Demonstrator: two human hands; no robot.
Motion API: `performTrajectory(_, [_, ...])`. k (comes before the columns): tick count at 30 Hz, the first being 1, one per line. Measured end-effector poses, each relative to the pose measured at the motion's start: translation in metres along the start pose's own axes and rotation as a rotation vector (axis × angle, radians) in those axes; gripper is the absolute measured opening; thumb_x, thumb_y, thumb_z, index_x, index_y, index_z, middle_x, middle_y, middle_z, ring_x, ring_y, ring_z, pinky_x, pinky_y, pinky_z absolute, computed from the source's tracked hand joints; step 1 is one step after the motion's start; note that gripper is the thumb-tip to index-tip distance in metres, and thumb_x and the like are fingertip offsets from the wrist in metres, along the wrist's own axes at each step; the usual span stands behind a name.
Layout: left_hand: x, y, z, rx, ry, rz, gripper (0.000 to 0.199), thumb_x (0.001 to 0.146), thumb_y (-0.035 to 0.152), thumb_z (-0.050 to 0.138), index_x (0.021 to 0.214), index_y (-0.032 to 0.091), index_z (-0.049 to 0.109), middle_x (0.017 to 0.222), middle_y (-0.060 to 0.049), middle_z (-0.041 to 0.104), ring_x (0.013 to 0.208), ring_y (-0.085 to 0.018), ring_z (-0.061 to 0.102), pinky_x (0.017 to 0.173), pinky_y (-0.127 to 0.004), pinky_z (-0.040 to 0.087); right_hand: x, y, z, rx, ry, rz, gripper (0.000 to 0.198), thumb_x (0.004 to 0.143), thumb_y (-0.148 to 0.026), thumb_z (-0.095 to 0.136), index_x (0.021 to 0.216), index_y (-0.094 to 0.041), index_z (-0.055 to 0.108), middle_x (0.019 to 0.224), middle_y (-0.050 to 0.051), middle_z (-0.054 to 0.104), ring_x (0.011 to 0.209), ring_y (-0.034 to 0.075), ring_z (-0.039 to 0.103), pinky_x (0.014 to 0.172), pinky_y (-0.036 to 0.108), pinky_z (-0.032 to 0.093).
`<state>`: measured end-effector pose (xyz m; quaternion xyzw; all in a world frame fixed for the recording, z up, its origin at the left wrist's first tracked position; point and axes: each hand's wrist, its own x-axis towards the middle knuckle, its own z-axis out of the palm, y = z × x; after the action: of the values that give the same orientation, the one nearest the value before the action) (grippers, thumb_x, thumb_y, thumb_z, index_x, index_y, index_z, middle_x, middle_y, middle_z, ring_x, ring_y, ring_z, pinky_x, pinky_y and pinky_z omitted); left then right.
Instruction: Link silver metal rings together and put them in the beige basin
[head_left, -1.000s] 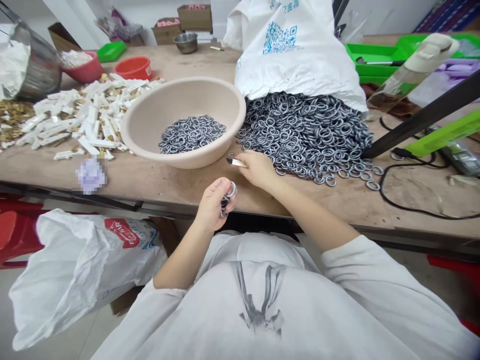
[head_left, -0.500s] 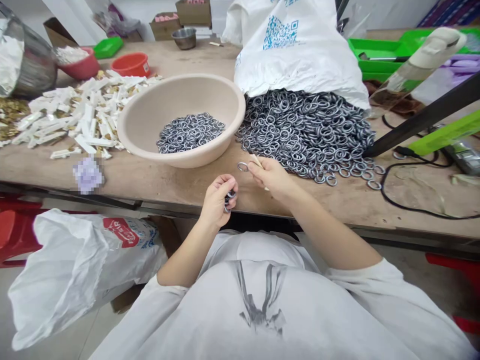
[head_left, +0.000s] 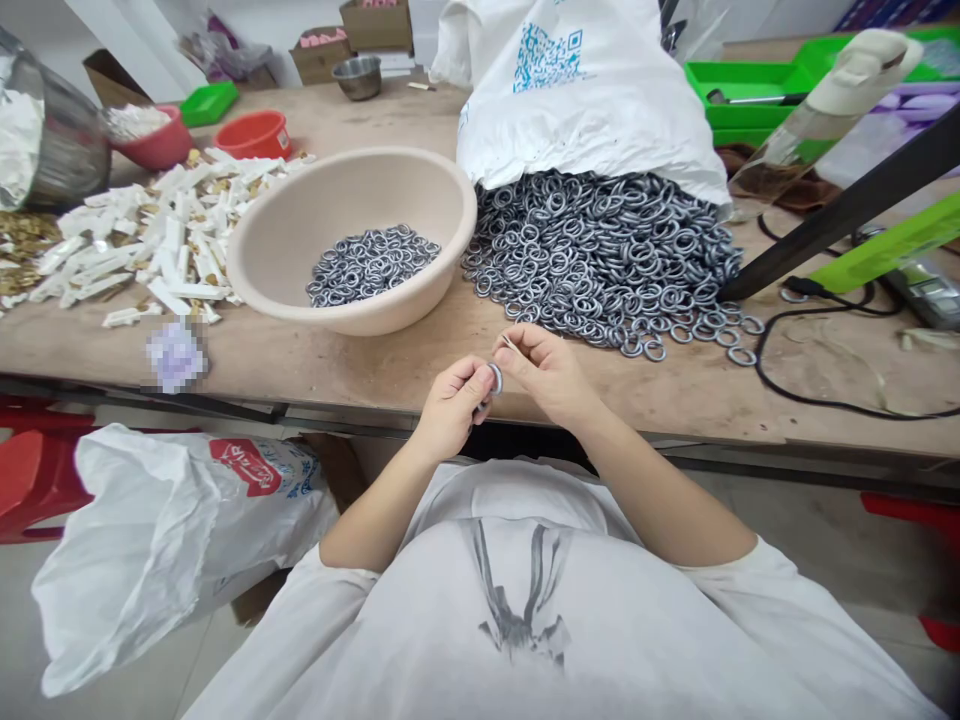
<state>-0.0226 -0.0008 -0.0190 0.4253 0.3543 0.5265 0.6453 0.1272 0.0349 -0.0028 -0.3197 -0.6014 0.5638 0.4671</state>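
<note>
My left hand (head_left: 455, 405) is closed, pinching a grey ring (head_left: 495, 379) between thumb and finger, with more rings partly hidden in the curled fingers. Close against it, my right hand (head_left: 547, 375) is closed on a thin, pale, flat strip (head_left: 511, 344) whose kind I cannot make out. Beyond the hands stands a wide beige basin (head_left: 352, 318) with many grey rings (head_left: 371, 262) in its bottom. A large heap of the same rings (head_left: 600, 260) spills from a white sack (head_left: 585, 130) to the right of the basin.
White plastic pieces (head_left: 169, 245) lie heaped at the left. A dark slanted post (head_left: 840, 215), a black cable (head_left: 761, 365) and a clear bottle (head_left: 817, 110) stand or lie at the right. Below the table's front edge is an open white sack (head_left: 150, 540).
The ring that was at my right hand's fingertips is now pinched in my left hand. Both hands have come together, and the view has shifted slightly.
</note>
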Motion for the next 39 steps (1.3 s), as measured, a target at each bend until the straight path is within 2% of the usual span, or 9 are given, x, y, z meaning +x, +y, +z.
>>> performTrajectory(9, [-0.003,0.01,0.002,-0.06,0.0,-0.049,0.045,0.075,0.053,0.08,0.075,0.017,0.052,0.059,0.007,0.045,0.04,-0.003,0.035,0.036,-0.016,0.024,-0.027,-0.02,-0.008,-0.51,-0.11,-0.217,0.045,0.099,-0.053,0.05,0.076,-0.017,0.064,0.065,-0.002,0.055,0.059,0.01,0.046,0.059,0.025,0.034])
performTrajectory(14, [-0.011,0.01,0.001,0.036,-0.239,-0.087,0.043,0.083,0.052,0.072,0.071,0.016,0.053,0.059,0.004,0.046,0.042,-0.003,0.038,0.039,-0.017,0.027,-0.01,0.003,-0.019,-0.522,-0.105,-0.105,0.055,0.096,-0.064,0.048,0.068,-0.018,0.06,0.061,-0.002,0.052,0.059,0.011,0.045,0.059,0.026,0.033])
performTrajectory(16, [-0.013,0.012,0.001,0.015,-0.25,-0.09,0.043,0.085,0.051,0.071,0.07,0.016,0.052,0.06,0.004,0.046,0.042,-0.003,0.038,0.039,-0.017,0.026,-0.001,0.013,-0.026,-0.487,-0.035,-0.062,0.06,0.091,-0.072,0.048,0.065,-0.018,0.057,0.06,-0.002,0.05,0.06,0.012,0.045,0.06,0.027,0.034])
performTrajectory(20, [-0.01,0.015,0.0,-0.07,-0.072,-0.059,0.044,0.083,0.048,0.074,0.069,0.016,0.047,0.062,0.005,0.044,0.041,-0.002,0.035,0.037,-0.016,0.023,0.005,0.011,-0.024,-0.313,0.144,-0.053,0.056,0.086,-0.074,0.056,0.076,-0.019,0.061,0.07,0.0,0.056,0.069,0.014,0.05,0.066,0.028,0.04])
performTrajectory(25, [-0.007,0.011,0.001,-0.066,-0.023,-0.07,0.042,0.078,0.052,0.078,0.078,0.017,0.055,0.06,0.006,0.043,0.042,-0.003,0.033,0.036,-0.015,0.024,-0.011,-0.007,0.003,-0.028,-0.032,-0.017,0.046,0.075,-0.061,0.078,0.094,-0.021,0.068,0.082,0.001,0.065,0.074,0.015,0.059,0.07,0.029,0.048])
performTrajectory(29, [-0.008,0.005,-0.002,-0.01,-0.14,-0.047,0.039,0.082,0.051,0.074,0.079,0.016,0.059,0.06,0.006,0.044,0.042,-0.003,0.034,0.037,-0.017,0.027,-0.011,-0.003,0.012,0.136,-0.068,0.097,0.048,0.074,-0.065,0.076,0.077,-0.02,0.06,0.065,-0.003,0.059,0.061,0.012,0.055,0.061,0.027,0.047])
performTrajectory(32, [-0.009,0.005,-0.004,0.011,-0.178,-0.06,0.04,0.085,0.048,0.071,0.07,0.015,0.054,0.061,0.004,0.046,0.042,-0.002,0.035,0.038,-0.017,0.027,0.007,0.005,0.0,-0.107,0.013,0.084,0.047,0.083,-0.062,0.068,0.068,-0.019,0.056,0.062,-0.002,0.054,0.06,0.012,0.05,0.06,0.027,0.041])
performTrajectory(35, [-0.007,0.01,-0.004,-0.033,-0.058,-0.091,0.041,0.081,0.047,0.075,0.069,0.016,0.049,0.061,0.005,0.048,0.041,-0.002,0.037,0.037,-0.016,0.025,0.029,0.011,-0.018,-0.759,0.174,0.072,0.028,0.086,-0.04,0.071,0.071,-0.017,0.065,0.076,0.004,0.061,0.073,0.018,0.055,0.066,0.031,0.039])
performTrajectory(39, [0.0,0.016,-0.006,-0.18,0.07,-0.163,0.04,0.074,0.042,0.075,0.067,0.018,0.045,0.059,0.005,0.051,0.037,-0.003,0.038,0.034,-0.016,0.023,0.041,0.017,-0.026,-1.296,0.079,0.219,0.02,0.092,-0.032,0.062,0.091,-0.018,0.076,0.1,0.014,0.068,0.088,0.026,0.063,0.069,0.034,0.04])
